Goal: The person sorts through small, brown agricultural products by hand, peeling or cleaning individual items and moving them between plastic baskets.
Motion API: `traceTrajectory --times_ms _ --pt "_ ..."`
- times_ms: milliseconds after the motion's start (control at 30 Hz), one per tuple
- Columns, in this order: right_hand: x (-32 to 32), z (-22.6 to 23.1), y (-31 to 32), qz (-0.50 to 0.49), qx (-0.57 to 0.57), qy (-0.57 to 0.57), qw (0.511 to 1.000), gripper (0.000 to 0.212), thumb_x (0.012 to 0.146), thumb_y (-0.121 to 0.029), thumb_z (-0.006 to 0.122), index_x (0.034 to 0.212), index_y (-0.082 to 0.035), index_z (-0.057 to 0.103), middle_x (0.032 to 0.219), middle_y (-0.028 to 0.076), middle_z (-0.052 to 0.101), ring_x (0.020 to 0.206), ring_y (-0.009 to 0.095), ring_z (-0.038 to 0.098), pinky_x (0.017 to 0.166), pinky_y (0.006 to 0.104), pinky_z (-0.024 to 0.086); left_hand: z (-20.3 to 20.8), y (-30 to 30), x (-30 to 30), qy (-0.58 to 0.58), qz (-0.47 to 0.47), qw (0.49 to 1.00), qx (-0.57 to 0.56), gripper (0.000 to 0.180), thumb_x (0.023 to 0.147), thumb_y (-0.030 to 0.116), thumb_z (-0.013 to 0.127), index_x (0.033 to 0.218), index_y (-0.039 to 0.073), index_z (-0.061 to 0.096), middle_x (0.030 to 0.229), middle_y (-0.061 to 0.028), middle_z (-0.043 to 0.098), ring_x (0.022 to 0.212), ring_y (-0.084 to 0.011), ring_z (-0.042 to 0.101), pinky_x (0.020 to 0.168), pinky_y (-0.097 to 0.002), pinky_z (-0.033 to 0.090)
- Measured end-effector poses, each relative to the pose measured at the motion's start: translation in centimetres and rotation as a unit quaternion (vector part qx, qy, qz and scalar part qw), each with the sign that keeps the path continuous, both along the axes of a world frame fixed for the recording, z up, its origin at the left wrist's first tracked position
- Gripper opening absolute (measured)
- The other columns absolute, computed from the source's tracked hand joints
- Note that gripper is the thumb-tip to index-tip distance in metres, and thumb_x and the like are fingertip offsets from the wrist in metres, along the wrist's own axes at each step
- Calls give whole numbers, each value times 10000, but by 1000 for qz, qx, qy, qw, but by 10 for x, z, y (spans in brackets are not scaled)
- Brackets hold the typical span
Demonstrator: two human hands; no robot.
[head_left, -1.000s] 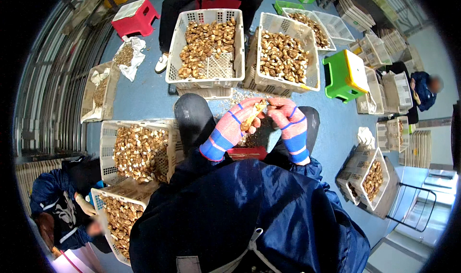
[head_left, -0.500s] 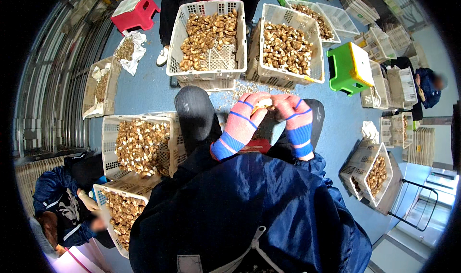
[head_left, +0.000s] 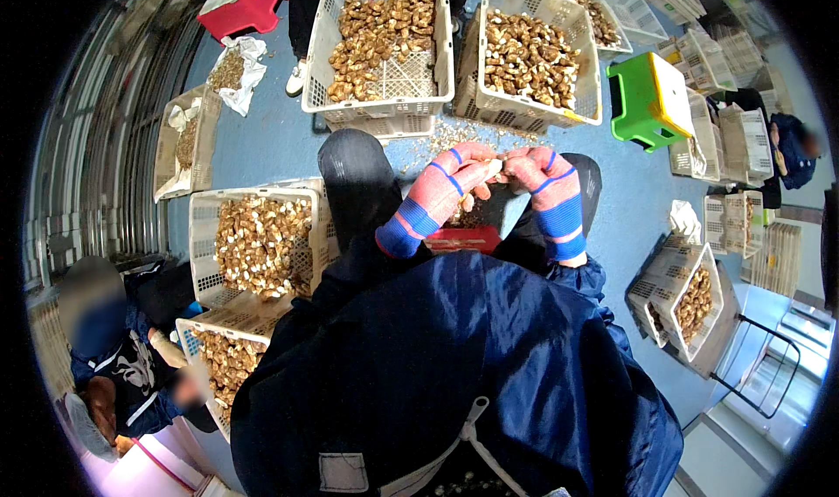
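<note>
In pink gloves with blue stripes, my two hands meet over the gap between my knees. A small pale mushroom (head_left: 495,167), mostly covered by fingers, is between them. My left hand (head_left: 447,182) is closed round it from the left. My right hand (head_left: 542,179) has its fingers pinched together at the mushroom's right side; the exact grip there is hidden. Below the hands, a red stool or seat edge (head_left: 463,238) shows between my legs. Mushroom scraps (head_left: 463,137) litter the floor just beyond my knees.
Ahead stand two white crates of brown mushrooms, a left crate (head_left: 377,110) and a right crate (head_left: 587,86). More mushroom-filled crates (head_left: 206,235) are at my left, near a seated person (head_left: 131,357). A green stool (head_left: 642,104) and a hand cart (head_left: 769,366) are at the right.
My hands have drawn closer together and turned, and the mushroom is now more covered by fingers. The whole view has shifted, with the crates ahead sitting higher in the picture.
</note>
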State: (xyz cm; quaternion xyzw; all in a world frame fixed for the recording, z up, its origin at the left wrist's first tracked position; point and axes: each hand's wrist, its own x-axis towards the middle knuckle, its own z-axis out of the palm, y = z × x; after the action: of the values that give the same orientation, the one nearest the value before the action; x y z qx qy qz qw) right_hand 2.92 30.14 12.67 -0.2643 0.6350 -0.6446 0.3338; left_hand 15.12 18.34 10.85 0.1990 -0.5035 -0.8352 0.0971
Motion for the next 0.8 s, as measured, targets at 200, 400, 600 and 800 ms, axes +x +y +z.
traceTrajectory --times_ms 200,400,600,800 --pt "-9 -17 -4 61 28 3 998 106 780 -84 603 711 -29 544 810 43 599 689 83 520 657 203 411 -15 -3 -8 -90 -9 990 -108 200 844 199 514 1020 104 524 779 14 548 623 -63 514 459 -183 377" --pt "-46 -121 3 170 174 31 969 151 717 -129 655 649 -44 550 635 -26 526 595 58 452 559 225 395 -128 -58 -41 -91 33 989 116 273 844 236 525 1077 99 488 820 1 561 673 -103 541 525 -224 418" --pt "-43 -125 -10 292 247 121 916 232 726 -166 683 663 -30 506 562 -9 428 579 71 373 530 245 361 -88 -91 -181 -27 66 995 -71 680 739 218 650 1293 85 281 906 -107 586 732 -218 554 631 -334 459" --pt "-122 -114 -58 277 238 238 900 205 695 -197 697 660 -38 572 566 40 522 535 109 443 517 274 400 -162 -248 -150 -73 -118 589 -796 243 722 125 510 945 128 605 960 -109 598 951 -311 533 791 -378 452"
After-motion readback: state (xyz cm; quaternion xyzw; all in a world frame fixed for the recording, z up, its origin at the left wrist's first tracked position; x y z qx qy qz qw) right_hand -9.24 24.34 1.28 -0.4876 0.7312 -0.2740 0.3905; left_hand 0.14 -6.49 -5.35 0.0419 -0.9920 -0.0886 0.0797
